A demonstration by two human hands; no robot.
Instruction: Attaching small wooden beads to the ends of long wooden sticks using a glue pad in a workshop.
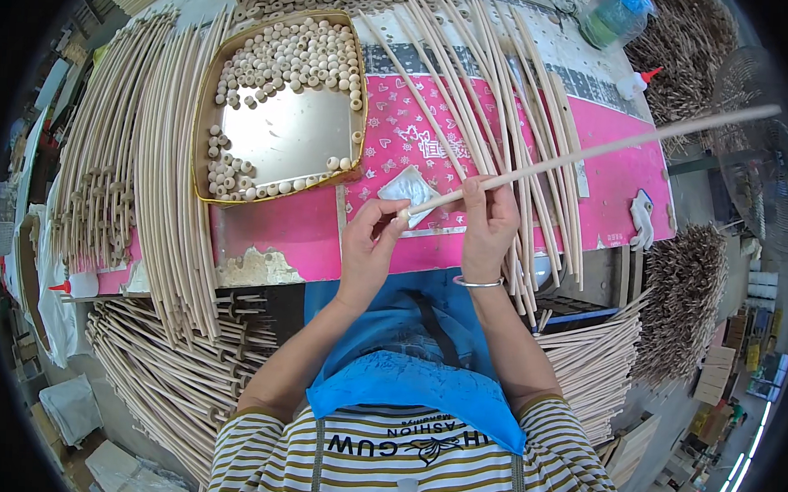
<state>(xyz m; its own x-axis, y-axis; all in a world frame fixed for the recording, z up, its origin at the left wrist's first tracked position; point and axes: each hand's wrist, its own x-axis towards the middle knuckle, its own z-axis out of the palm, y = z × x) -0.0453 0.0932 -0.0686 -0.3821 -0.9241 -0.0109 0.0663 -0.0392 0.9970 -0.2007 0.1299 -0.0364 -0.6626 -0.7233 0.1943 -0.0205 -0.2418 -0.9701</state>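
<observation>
A striped shirt (358, 460) and a blue apron (414, 388) are filling the space just below the hands, closest to me. Beyond the hands, a pink-covered worktop (627, 151) is stretching out to both sides. Well to the left of the hands, a thick bundle of rods (175, 184) is lying along it, its near ends poking past the edge; beyond the right hand, looser rods (479, 100) are fanning away. Lower, on the left below the worktop, more stacked rods (170, 342) are spreading out. A shallow tray (362, 113) is sitting beyond the left hand and to its left, its bare base shining.

The long pale rod (609, 148) is running through both hands and slanting up far to the right of them. The right hand (489, 233) is closing around it, thumb on top; the left hand (366, 245) is pinching its near end, fingertips and thumb nearly together. Just beyond the left fingertips, a crumpled white piece (410, 187) is lying on the pink. A bracelet (478, 283) is circling the right wrist. Round wooden beads (288, 57) are crowding the tray. Something small and pale is showing at the pinched end; I can't tell whether it's a bead.
</observation>
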